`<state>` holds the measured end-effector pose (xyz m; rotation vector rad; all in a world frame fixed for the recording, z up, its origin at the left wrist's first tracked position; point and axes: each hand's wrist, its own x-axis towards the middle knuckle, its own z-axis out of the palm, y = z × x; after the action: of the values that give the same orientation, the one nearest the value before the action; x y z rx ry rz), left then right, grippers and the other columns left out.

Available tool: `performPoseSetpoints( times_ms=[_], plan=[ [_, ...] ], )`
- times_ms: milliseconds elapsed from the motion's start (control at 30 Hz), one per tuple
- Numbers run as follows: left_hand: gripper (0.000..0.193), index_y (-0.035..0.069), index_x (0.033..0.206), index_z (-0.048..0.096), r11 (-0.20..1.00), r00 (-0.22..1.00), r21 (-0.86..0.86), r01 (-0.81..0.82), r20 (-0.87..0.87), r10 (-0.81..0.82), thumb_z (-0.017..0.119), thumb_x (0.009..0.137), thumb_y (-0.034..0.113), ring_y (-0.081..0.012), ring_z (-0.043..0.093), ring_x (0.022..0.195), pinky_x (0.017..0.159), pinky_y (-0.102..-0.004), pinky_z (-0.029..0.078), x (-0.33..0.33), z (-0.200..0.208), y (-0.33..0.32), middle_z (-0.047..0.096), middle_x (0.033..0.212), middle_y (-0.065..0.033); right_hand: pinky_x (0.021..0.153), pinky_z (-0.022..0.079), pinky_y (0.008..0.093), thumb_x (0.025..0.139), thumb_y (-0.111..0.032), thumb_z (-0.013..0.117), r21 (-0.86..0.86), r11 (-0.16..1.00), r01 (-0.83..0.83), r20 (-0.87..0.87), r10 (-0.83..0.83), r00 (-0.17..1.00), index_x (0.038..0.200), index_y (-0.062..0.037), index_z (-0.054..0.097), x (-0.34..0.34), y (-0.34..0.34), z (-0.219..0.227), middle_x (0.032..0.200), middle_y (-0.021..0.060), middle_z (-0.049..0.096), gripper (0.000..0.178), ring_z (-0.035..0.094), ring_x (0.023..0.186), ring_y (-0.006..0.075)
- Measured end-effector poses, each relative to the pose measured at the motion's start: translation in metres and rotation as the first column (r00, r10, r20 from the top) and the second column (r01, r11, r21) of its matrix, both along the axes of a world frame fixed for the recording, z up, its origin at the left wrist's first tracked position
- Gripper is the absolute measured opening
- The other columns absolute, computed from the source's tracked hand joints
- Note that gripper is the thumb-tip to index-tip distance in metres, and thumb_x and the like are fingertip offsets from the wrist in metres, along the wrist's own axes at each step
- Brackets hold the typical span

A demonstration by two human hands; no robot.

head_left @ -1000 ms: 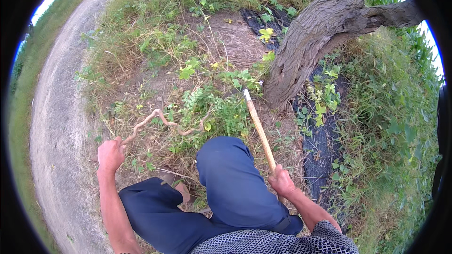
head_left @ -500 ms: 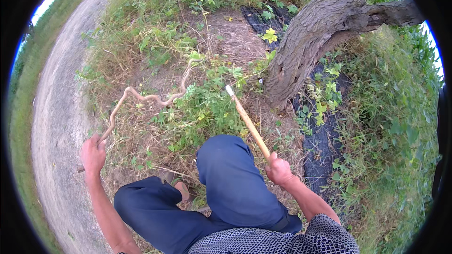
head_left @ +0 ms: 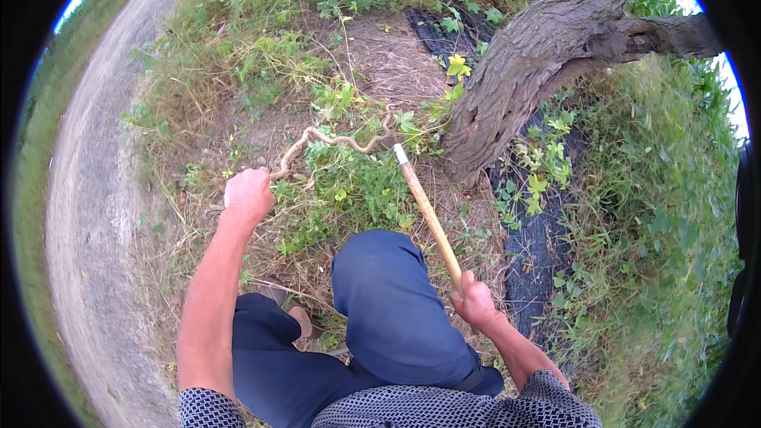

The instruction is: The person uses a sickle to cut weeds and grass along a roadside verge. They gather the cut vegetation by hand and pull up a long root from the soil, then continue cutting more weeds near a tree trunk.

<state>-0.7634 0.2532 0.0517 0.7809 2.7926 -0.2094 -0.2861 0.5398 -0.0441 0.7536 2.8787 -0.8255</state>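
My left hand (head_left: 250, 192) is closed around a crooked, wavy stick (head_left: 341, 140). A short end of the stick pokes out behind the hand, and its far end reaches into green leaves near the tree. In my right hand (head_left: 474, 301) is a long-handled tool (head_left: 430, 222), gripped by the lower end of its pale wooden handle. A light metal collar sits at its upper end, close to the stick. Beyond the collar the tool's head is hard to make out among the leaves. Leafy weeds (head_left: 372, 190) grow under both.
A thick, leaning tree trunk (head_left: 527, 71) with a side branch stands at right. Black ground sheet (head_left: 539, 254) lies beside it. Tall grass (head_left: 634, 269) fills the far right, and a gravel path (head_left: 95, 214) runs along the left. My bent knee (head_left: 388, 269) is between my arms.
My left hand has moved right and forward with the stick, whose far end is now close to the tool's collar. The tool has shifted slightly right.
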Motion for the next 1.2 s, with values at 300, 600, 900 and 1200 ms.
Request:
performPoseSetpoints(
  times_ms=[300, 600, 900, 1200],
  plan=[
    [0.020, 0.002, 0.107, 0.079, 0.997, 0.996, -0.072, -0.028, 0.086, 0.034, 0.069, 0.093, 0.012, -0.0394, 0.079, 0.101, 0.089, -0.0492, 0.065, -0.002, -0.011, -0.041, 0.079, 0.107, -0.0233, 0.065, 0.056, 0.0608, 0.090, -0.010, 0.069, -0.045, 0.983, 0.180, -0.161, -0.185, 0.969, 0.105, 0.0010, 0.046, -0.061, 0.019, 0.040, 0.073, 0.0327, 0.065, 0.030, 0.066, 0.070, 0.0559],
    [0.021, -0.001, 0.106, 0.079, 0.999, 0.991, -0.030, -0.037, 0.127, 0.041, 0.068, 0.091, 0.009, -0.0401, 0.079, 0.099, 0.089, -0.0494, 0.065, 0.010, -0.018, -0.056, 0.079, 0.107, -0.0248, 0.080, 0.061, 0.0590, 0.092, -0.016, 0.072, 0.222, 0.949, 0.224, 0.119, -0.255, 0.960, 0.113, 0.0045, 0.048, -0.088, 0.064, 0.038, 0.090, 0.0374, 0.071, 0.038, 0.073, 0.086, 0.0559],
    [0.020, 0.000, 0.103, 0.080, 0.998, 0.996, 0.042, 0.044, 0.080, -0.047, 0.070, 0.089, 0.009, -0.0399, 0.080, 0.100, 0.088, -0.0492, 0.065, 0.027, -0.022, -0.079, 0.079, 0.106, -0.0250, 0.081, 0.060, 0.0607, 0.093, -0.019, 0.072, 0.233, 0.934, 0.271, 0.329, -0.338, 0.882, 0.110, 0.0029, 0.046, 0.057, -0.055, 0.098, 0.087, 0.0365, 0.071, 0.038, 0.073, 0.086, 0.0562],
    [0.020, 0.000, 0.103, 0.080, 0.997, 0.996, 0.065, 0.046, 0.078, -0.052, 0.069, 0.089, 0.010, -0.0394, 0.080, 0.099, 0.088, -0.0495, 0.065, 0.029, -0.013, -0.079, 0.080, 0.105, -0.0241, 0.061, 0.056, 0.0606, 0.085, -0.019, 0.076, 0.046, 0.946, 0.322, 0.153, -0.325, 0.933, 0.103, -0.0011, 0.043, 0.182, -0.101, 0.074, 0.072, 0.0317, 0.066, 0.041, 0.068, 0.069, 0.0548]
  ],
)
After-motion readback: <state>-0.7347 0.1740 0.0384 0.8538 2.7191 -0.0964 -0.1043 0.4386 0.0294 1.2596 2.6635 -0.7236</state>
